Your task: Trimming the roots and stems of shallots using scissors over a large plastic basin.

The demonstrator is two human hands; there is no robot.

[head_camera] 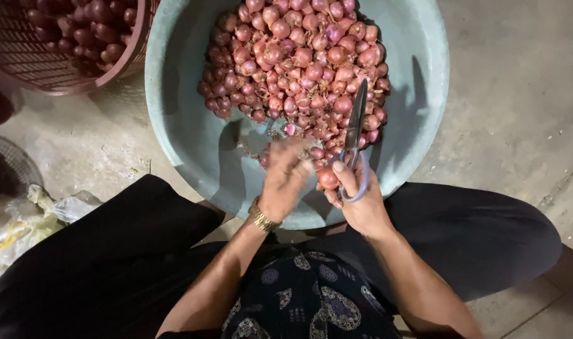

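A wide pale green basin sits on the floor before me, holding a heap of small red shallots. My right hand grips a pair of scissors with light blue handles, blades pointing up and away, and also pinches one shallot between thumb and fingers. My left hand, blurred with motion, hovers just left of that shallot over the basin's near rim; a gold watch is on its wrist. Whether it holds anything is unclear.
A reddish plastic basket with more shallots stands at the top left. Crumpled plastic bags lie at the left on the concrete floor. My legs in dark trousers flank the basin.
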